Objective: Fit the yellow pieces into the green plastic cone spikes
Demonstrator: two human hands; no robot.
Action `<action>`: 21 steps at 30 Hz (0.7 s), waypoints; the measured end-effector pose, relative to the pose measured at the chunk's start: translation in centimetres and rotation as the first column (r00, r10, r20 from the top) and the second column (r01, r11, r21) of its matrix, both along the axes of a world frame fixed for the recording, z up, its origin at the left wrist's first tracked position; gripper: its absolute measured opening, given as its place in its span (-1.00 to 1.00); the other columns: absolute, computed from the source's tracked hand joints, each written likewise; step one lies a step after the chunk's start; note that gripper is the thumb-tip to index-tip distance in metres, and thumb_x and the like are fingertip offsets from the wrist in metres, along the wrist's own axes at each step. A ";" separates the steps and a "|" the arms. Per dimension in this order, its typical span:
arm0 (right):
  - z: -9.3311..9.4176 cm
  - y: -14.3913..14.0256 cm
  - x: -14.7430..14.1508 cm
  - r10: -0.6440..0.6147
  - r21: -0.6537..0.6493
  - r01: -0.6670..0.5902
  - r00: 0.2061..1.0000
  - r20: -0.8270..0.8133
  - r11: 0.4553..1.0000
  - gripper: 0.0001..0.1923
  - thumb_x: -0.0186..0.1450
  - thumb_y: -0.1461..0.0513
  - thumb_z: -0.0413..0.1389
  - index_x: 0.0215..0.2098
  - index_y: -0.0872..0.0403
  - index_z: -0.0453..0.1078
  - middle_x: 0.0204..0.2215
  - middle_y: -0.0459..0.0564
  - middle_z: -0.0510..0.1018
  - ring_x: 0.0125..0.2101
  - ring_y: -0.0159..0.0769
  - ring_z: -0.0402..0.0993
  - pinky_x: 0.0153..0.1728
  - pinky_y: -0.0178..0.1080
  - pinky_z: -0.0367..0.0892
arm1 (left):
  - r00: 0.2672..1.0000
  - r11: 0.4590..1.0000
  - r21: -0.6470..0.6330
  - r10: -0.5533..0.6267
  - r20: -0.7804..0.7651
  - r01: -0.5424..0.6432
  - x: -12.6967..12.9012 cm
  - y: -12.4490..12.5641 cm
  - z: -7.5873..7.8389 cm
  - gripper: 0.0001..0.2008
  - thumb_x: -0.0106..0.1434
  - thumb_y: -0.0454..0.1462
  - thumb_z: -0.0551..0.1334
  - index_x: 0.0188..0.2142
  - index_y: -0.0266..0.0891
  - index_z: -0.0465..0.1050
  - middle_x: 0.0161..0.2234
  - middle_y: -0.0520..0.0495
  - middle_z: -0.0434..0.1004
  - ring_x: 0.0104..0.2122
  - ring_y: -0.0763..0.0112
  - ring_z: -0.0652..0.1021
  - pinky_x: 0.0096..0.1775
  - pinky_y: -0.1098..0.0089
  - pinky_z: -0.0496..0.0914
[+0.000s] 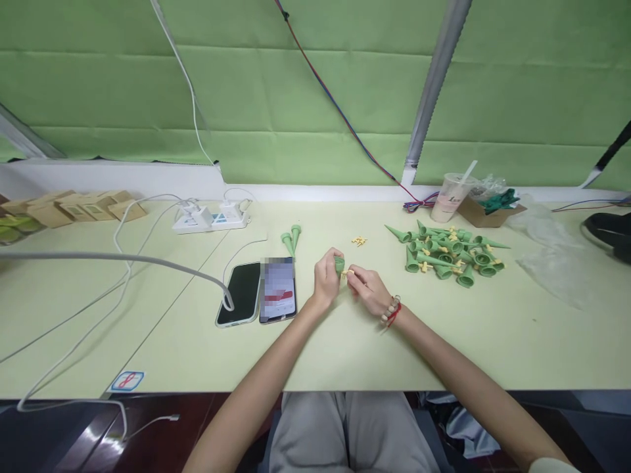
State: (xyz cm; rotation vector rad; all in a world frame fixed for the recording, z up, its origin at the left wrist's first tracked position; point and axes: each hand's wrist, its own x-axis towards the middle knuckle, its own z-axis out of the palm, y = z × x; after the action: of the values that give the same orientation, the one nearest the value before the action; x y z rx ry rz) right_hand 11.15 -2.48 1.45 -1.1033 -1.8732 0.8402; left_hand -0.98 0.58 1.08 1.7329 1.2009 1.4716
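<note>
My left hand [326, 279] is wrapped round a green plastic cone [340, 264], its wide end showing above the fingers. Close beside it, my right hand [369, 289] pinches a small yellow plastic piece [348, 272] against the cone's side; whether the two are joined I cannot tell. Behind the hands lies a little heap of yellow pieces [359, 242]. To the right is a pile of green cones [444, 253], many with yellow pieces on them. A few loose green cones [292, 239] lie to the left.
Two phones, one dark [240, 292] and one lit [277, 295], lie left of my hands. A power strip [211, 220] with white cables stands behind them. At the back right are a drink cup [446, 200], a cardboard box [486, 213] and clear plastic bags [552, 263].
</note>
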 end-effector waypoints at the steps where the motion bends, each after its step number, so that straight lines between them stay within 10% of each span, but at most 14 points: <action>1: -0.1 0.0 -0.2 0.035 -0.076 -0.042 0.995 -0.094 0.996 -0.61 0.31 0.02 -0.20 -0.59 0.04 0.09 -0.73 -0.19 0.22 -0.67 -0.42 0.19 -0.52 -0.33 0.13 | 0.999 0.999 0.042 0.015 -0.037 -0.014 -0.2 0.0 -0.2 -0.67 0.24 -0.17 -0.22 -0.51 -0.21 0.17 -0.65 0.06 0.15 -0.65 0.51 0.23 -0.55 0.46 0.16; 9: -0.4 0.4 -0.9 0.093 -0.451 -0.336 0.872 -0.480 0.827 -0.52 0.24 -0.09 -0.18 -0.67 0.02 -0.06 -0.84 -0.28 -0.01 -0.82 -0.48 0.06 -0.68 -0.34 0.03 | 0.961 0.963 0.270 0.062 -0.268 0.013 -1.1 -0.2 -1.0 -0.61 0.24 -0.14 -0.23 -0.44 -0.22 0.28 -0.70 0.09 0.13 -0.69 0.51 0.22 -0.55 0.45 0.10; 15: -1.3 0.8 -0.5 -0.087 -0.242 0.036 0.975 -0.204 0.970 -0.52 0.27 -0.11 -0.25 -0.44 0.06 0.24 -0.72 -0.17 0.30 -0.72 -0.43 0.26 -0.64 -0.35 0.16 | 0.968 0.993 0.114 0.018 -0.249 0.011 -0.4 -0.1 -0.7 -0.63 0.27 -0.13 -0.23 -0.38 -0.21 0.25 -0.71 0.12 0.17 -0.68 0.50 0.26 -0.51 0.46 0.13; 18: -1.3 0.9 -0.4 -0.063 -0.164 0.032 0.979 -0.192 0.986 -0.54 0.27 -0.06 -0.19 0.02 -0.02 0.12 -0.46 -0.11 0.45 -0.59 -0.40 0.38 -0.64 -0.36 0.20 | 0.981 1.000 -0.014 -0.004 -0.194 0.001 -0.1 -0.2 -0.4 -0.64 0.30 -0.11 -0.27 -0.25 -0.19 0.20 -0.73 0.16 0.16 -0.68 0.47 0.28 -0.52 0.46 0.14; 21: -1.0 1.0 -0.6 -0.052 -0.056 0.045 0.992 -0.117 0.997 -0.56 0.26 0.01 -0.09 0.06 -0.03 0.14 -0.26 -0.03 0.47 -0.45 -0.36 0.42 -0.54 -0.34 0.27 | 0.975 0.998 -0.062 -0.025 -0.221 0.011 -0.1 -0.3 -0.1 -0.63 0.30 -0.11 -0.28 -0.13 -0.19 0.15 -0.71 0.16 0.19 -0.68 0.45 0.30 -0.52 0.46 0.16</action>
State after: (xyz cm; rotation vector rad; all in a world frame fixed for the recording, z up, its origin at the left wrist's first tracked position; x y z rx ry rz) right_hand 10.60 -1.52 0.41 -1.1025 -1.7282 0.9122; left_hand -1.10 0.26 1.00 1.9001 1.3239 1.2428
